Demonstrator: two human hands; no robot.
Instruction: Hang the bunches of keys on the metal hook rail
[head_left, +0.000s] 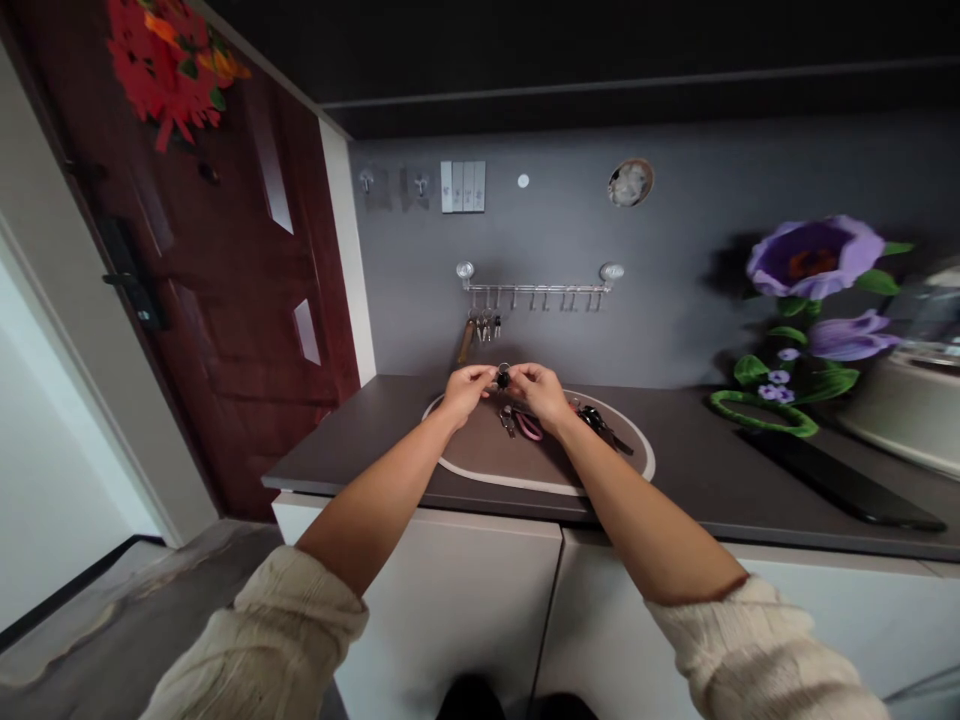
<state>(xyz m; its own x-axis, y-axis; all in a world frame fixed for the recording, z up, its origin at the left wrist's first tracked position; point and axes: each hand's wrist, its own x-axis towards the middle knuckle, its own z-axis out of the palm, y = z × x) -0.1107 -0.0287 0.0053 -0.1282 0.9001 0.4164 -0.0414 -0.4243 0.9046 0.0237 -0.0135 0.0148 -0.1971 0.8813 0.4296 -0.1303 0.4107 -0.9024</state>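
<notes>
My left hand (466,388) and my right hand (538,392) are raised together over an oval brown mat (480,462) on the dark countertop (697,450). Both pinch a small dark key fob with a metal ring (503,377) between their fingertips. Below the hands, a pink-tagged bunch of keys (520,423) lies on the mat. A dark key set (604,425) rests to the right of my right wrist. A wall rail of hooks (537,289) behind the hands carries one bunch of keys (484,326) at its left end.
A dark red door (225,260) stands at the left with a red paper ornament (174,62). A purple artificial flower (814,300) and a black flat object (840,480) sit on the counter at the right. White cabinet doors (480,600) are below.
</notes>
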